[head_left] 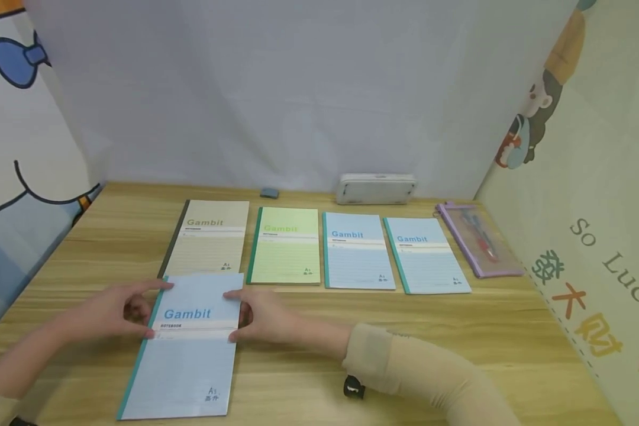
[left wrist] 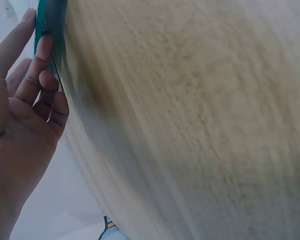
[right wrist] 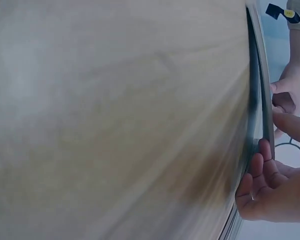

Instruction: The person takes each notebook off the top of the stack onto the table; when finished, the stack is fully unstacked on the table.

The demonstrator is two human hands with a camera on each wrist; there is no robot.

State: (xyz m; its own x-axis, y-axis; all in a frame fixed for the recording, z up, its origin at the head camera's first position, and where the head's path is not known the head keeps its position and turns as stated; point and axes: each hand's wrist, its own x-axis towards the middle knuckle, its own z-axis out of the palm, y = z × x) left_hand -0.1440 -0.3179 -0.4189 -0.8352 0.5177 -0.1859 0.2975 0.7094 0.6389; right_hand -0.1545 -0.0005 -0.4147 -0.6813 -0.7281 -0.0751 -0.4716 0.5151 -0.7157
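A light blue "Gambit" notebook [head_left: 181,370] with a teal spine is in front of me, its top edge overlapping the lower edge of a beige notebook [head_left: 213,248] with a dark spine. My left hand [head_left: 106,312] pinches its spine side between thumb and fingers. On the opposite edge, my right hand [head_left: 268,316] grips it, thumb on the cover. In the right wrist view, curled fingertips [right wrist: 265,147] reach under the notebook's edge [right wrist: 265,85], which stands a little off the table. The left wrist view shows fingers at the teal spine [left wrist: 41,20].
Right of the beige notebook lie a green notebook [head_left: 284,254] and two more blue ones, the nearer [head_left: 358,260] and the farther [head_left: 431,266]. Beyond them are a purple-edged zip pouch [head_left: 490,242], a white case [head_left: 375,190] and a small grey-blue block [head_left: 269,193] by the curtain.
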